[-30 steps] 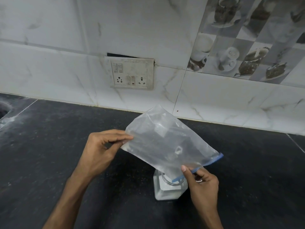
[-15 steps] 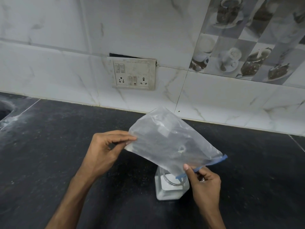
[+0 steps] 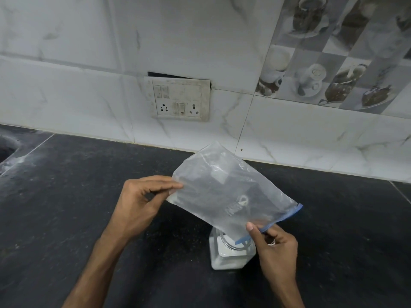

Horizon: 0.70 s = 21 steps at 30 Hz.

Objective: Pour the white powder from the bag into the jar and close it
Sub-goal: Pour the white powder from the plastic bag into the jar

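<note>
A clear zip bag (image 3: 224, 192) with a blue seal strip hangs tilted, its mouth pointing down over the jar (image 3: 231, 255). The bag looks nearly empty, dusted inside with white residue. My left hand (image 3: 142, 201) pinches the bag's raised bottom corner. My right hand (image 3: 274, 247) pinches the blue mouth edge just above the jar's opening. The clear square jar stands upright on the black counter, without a lid, with white powder inside. No lid is in view.
The black stone counter (image 3: 66, 207) runs up to a white tiled wall with a socket and switch plate (image 3: 178, 98). A dark sink edge (image 3: 6, 147) shows at far left. White dust lies on the counter near it.
Both hands and the bag keep nearly the same pose over the jar. The view has shifted slightly.
</note>
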Motion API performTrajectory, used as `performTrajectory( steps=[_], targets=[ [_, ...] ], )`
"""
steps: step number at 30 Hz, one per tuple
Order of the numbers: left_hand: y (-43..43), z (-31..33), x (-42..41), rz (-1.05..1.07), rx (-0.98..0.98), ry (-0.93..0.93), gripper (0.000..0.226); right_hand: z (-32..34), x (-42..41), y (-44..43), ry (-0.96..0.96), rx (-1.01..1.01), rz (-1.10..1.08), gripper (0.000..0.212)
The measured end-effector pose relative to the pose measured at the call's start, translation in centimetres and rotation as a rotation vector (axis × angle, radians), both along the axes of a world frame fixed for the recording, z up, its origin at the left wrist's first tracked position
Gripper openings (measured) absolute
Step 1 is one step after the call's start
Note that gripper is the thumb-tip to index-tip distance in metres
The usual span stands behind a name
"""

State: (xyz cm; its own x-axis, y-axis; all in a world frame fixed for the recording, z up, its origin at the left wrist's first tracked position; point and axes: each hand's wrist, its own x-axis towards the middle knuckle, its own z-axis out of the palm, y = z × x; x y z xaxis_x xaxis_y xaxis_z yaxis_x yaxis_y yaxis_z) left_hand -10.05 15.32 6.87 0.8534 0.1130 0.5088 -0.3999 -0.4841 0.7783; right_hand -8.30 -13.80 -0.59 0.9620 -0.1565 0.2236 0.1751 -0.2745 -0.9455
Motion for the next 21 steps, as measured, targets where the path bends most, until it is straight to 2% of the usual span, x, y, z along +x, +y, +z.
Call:
performTrajectory(
  steps=[8, 12, 15, 18, 21],
  targets=[
    [0.18, -0.12, -0.02, 0.004, -0.004, 0.006, 0.026, 0.12, -0.13, 0.25, -0.021, 0.010, -0.013, 0.045],
    [-0.04, 0.00, -0.04, 0.026, -0.050, 0.002, 0.026, 0.09, -0.01, 0.31, 0.008, -0.023, 0.022, 0.023],
    [-0.30, -0.04, 0.08, 0.016, -0.083, -0.012, 0.032, 0.15, -0.06, 0.12, 0.001, 0.007, -0.017, 0.027],
    [-0.38, -0.17, 0.22, 0.006, -0.118, -0.004, 0.040, 0.32, -0.31, 0.39, 0.010, -0.031, 0.023, 0.004],
    [-0.46, -0.18, 0.36, -0.006, -0.123, -0.001, 0.055, 0.17, 0.01, 0.05, 0.010, -0.002, -0.024, 0.009]
  ],
)
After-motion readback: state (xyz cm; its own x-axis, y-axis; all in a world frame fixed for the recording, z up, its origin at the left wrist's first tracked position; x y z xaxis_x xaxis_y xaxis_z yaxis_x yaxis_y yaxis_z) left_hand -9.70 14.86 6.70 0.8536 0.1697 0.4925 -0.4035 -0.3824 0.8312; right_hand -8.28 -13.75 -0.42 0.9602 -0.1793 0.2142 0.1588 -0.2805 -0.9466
